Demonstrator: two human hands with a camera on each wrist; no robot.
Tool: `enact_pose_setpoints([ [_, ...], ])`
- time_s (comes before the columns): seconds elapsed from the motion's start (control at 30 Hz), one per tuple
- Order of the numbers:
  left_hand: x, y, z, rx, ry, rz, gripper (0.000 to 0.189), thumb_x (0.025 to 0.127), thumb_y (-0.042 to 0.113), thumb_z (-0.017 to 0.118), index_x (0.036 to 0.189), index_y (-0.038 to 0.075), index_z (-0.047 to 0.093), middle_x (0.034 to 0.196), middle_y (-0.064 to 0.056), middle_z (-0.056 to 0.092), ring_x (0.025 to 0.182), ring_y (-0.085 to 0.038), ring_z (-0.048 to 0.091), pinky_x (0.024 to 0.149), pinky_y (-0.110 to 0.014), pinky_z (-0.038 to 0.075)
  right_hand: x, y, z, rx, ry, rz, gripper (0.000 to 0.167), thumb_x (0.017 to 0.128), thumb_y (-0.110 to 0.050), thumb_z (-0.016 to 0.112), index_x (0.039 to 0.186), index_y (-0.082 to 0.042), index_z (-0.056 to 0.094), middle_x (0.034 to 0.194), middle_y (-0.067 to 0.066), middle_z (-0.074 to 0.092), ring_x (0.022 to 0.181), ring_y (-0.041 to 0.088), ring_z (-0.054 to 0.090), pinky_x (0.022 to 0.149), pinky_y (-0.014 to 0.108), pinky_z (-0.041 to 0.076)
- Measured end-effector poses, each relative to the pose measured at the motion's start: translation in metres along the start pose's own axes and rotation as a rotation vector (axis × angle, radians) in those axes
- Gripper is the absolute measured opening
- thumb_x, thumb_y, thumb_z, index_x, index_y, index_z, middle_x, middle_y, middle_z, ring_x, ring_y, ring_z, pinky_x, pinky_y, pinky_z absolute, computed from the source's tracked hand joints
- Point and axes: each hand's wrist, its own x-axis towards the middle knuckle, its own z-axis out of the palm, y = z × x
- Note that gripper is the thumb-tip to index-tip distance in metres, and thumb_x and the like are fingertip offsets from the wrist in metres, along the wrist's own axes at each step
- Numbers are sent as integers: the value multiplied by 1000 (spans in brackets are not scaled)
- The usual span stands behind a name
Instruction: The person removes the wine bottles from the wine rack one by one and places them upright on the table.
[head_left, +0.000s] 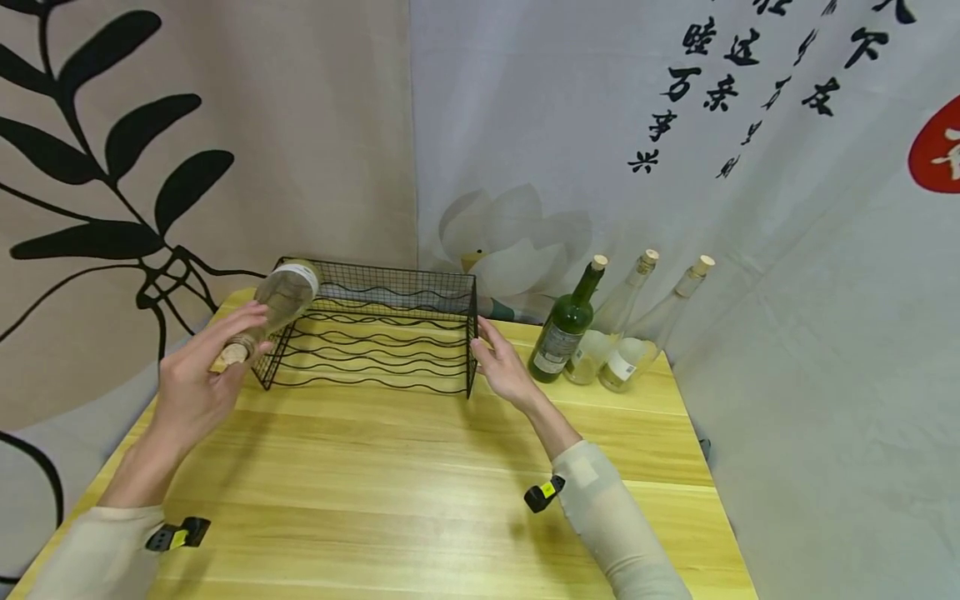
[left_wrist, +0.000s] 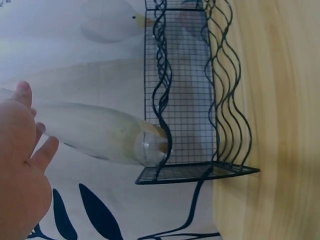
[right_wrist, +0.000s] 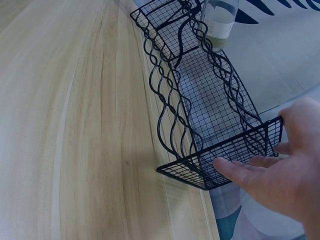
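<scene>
My left hand (head_left: 197,385) grips a clear glass bottle (head_left: 288,293) around its corked neck. The bottle tilts, its base with a pale label towards the upper left end of a black wire wine rack (head_left: 367,383). In the left wrist view the bottle's base (left_wrist: 150,147) lies at the rack's upper wavy wires, while the hand (left_wrist: 25,170) covers the neck. My right hand (head_left: 504,367) touches the rack's right mesh end panel from outside. In the right wrist view, that hand's thumb lies against the mesh panel (right_wrist: 225,155), with the fingers near its corner.
On the right of the wooden table (head_left: 360,483) stand a green corked bottle (head_left: 566,325) and two clear corked bottles, one of them (head_left: 626,362) with a white label. A printed cloth (head_left: 525,100) hangs close behind the rack. The table's left edge runs beside my left arm.
</scene>
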Motion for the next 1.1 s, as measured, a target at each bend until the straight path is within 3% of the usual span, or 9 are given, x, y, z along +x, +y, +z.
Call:
enact_pose_setpoints([
  [0.17,11,-1,2,1,13,-6,67,112,51,67,124,-14,77,124,-38,78,145,7,62,126,-12,47,0,-1,0,-14,6,-10,65,126,-33,41,184,-16,16,188,24,21,167,51,40,126,70,52],
  [0.3,19,-3,2,-17,22,-13,58,111,42,72,124,-14,77,123,-38,78,143,7,64,125,-12,48,1,0,0,-19,7,-14,66,126,-34,41,184,-16,16,188,24,21,166,51,41,126,69,53],
  [0.4,24,-5,1,-24,20,-26,39,108,20,78,125,-15,76,125,-37,78,140,9,65,114,-6,51,0,1,0,-12,3,-2,67,125,-37,42,184,-19,15,189,21,21,167,50,40,127,70,51],
  [0.47,27,-7,0,-23,12,-39,29,102,1,81,126,-15,76,126,-36,78,137,12,65,92,1,49,0,0,0,-5,1,4,67,125,-40,42,184,-20,16,189,18,21,168,49,40,128,70,50],
  [0.53,30,-9,-1,-32,8,-58,34,93,-17,80,127,-16,75,127,-37,78,134,13,66,85,3,46,-1,0,0,-4,3,2,67,125,-41,42,184,-20,16,190,18,21,168,49,40,128,70,50],
  [0.63,34,-12,-2,-51,8,-86,46,84,-31,77,129,-18,74,127,-39,77,133,11,68,93,4,52,0,1,0,-8,6,-2,67,125,-41,42,184,-20,16,190,18,20,168,49,39,127,70,51],
  [0.73,38,-16,-1,-68,11,-111,51,82,-35,75,130,-19,73,127,-39,76,133,8,69,114,-9,55,0,1,0,-15,7,-1,67,125,-39,41,184,-20,15,189,20,20,168,49,39,127,69,51],
  [0.97,50,-24,0,-44,2,-157,49,88,-29,76,135,-14,74,130,-33,78,128,13,69,112,-6,54,-1,-1,1,-17,10,-7,64,126,-33,40,184,-21,17,189,22,21,167,52,39,127,69,51],
  [1.1,55,-29,0,-18,-8,-188,45,95,-21,77,137,-9,74,133,-24,80,125,16,69,111,-3,53,-1,-1,0,-11,7,-5,64,126,-35,40,184,-21,17,189,21,21,168,52,38,127,69,51],
])
